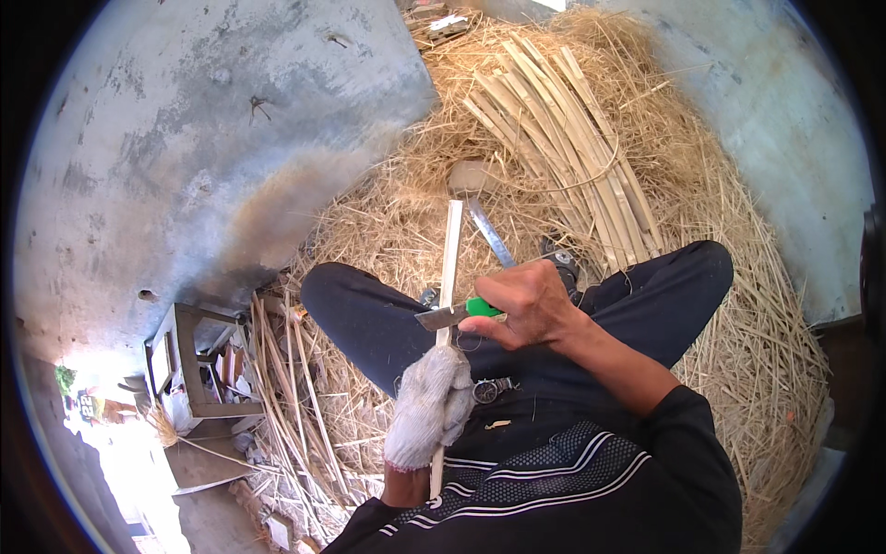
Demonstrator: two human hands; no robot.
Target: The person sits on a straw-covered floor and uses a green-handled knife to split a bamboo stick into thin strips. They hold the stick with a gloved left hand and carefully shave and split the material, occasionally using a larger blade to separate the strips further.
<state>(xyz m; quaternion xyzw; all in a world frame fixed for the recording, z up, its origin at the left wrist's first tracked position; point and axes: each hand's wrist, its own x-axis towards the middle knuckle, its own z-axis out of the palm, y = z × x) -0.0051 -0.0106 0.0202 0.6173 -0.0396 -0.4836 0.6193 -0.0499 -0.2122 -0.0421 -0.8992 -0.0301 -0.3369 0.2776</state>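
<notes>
Clearly, the right hand (528, 305) is gripping a knife (459, 315) just beyond the left hand (437, 383) clasping a pale strip (450, 255); a slipping blade (435, 319) could be nicking the glove (417, 420).

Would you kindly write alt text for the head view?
A bare right hand holds a green-handled knife across a pale strip gripped in the gloved left hand. Straw surrounds the bent legs, with more pale strips piled ahead.

Makeshift craft workshop.
The setting is indicated by weathered walls (194, 138), pale shavings (748, 397) spread thickly underfoot, a pile of split strips (554, 129) and a green-handled knife (449, 316).
</notes>
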